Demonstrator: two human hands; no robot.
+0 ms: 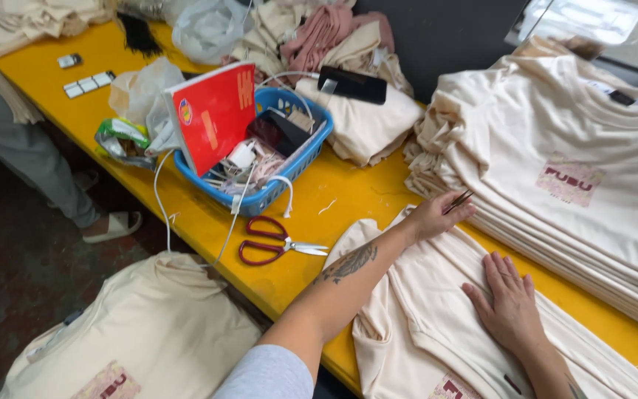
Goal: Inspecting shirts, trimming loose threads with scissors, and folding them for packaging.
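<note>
A cream T-shirt (422, 325) lies spread on the yellow table (348, 196) in front of me. My right hand (509, 303) rests flat on it, fingers together, pressing the cloth. My left hand (437, 214) reaches past the shirt's far edge and holds a small dark thread snip (459, 200) between thumb and fingers, close to a tall stack of folded cream shirts (555, 162) with a pink print.
Red-handled scissors (275, 242) lie left of my left arm. A blue basket (300, 155) holds a red booklet (214, 114), cables and small items. Further back sit folded cloth with a black phone (352, 84) and plastic bags (208, 29). Someone's sandalled foot (111, 226) stands at left.
</note>
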